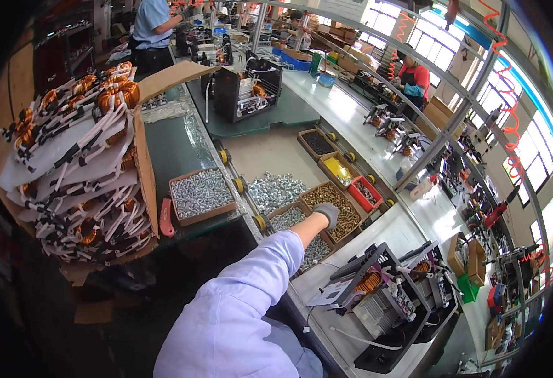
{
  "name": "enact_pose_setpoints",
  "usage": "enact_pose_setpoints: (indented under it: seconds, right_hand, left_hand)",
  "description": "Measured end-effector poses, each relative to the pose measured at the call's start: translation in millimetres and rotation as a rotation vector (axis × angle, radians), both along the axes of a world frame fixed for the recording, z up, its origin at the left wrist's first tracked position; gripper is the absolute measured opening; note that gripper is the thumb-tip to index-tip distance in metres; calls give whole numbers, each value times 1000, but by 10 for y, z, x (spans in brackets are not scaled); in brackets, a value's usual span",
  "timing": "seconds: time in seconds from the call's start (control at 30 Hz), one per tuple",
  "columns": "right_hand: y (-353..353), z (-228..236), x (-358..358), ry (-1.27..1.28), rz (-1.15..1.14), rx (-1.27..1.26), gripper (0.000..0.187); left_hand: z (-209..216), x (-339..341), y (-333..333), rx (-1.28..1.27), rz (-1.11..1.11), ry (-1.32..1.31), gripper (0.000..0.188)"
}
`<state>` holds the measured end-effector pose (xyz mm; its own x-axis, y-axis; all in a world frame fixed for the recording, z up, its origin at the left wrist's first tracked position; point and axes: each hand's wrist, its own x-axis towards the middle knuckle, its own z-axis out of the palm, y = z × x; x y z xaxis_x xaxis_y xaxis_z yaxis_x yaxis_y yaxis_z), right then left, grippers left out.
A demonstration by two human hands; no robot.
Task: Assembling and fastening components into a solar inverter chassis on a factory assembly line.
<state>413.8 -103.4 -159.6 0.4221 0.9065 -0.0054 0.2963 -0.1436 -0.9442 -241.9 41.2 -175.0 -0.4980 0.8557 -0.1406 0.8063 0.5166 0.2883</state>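
Note:
My left hand (328,215), in a grey glove, is over a cardboard box of brass-coloured screws (346,217). Its fingers curl down among the screws, and their tips are hidden, so what they hold cannot be made out. Just left of it are small boxes of silver fasteners (315,251) and a loose heap of silver screws (275,189). On the other side stands a red bin of small parts (364,194), with a yellow-lined box (338,169) and a box of black screws (317,143) beyond. My right hand is out of view.
Open black device housings with copper coils (383,309) stand at the lower right. A large carton of wired coils (147,170) is at left, near a box of silver screws (201,195) and a red-handled tool (166,218). Another housing (248,91) stands farther back. Co-workers stand beyond.

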Motion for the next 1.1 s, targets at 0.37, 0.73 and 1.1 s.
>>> enact_pose_setpoints:
  seconds: [0.37,0.73,1.1]
  right_hand:
    - [499,604,-293,-278,96,383,22]
    - [344,1206,-352,-635,-15,703,23]
    - [-52,1331,330,-1066,-626,700,28]
  left_hand:
    - [-1136,-1041,232,587,322,-725,16]
    - [-365,-351,183,745,606,-1832,15]
    - [-203,-223,104,1089,540,-2313,30]
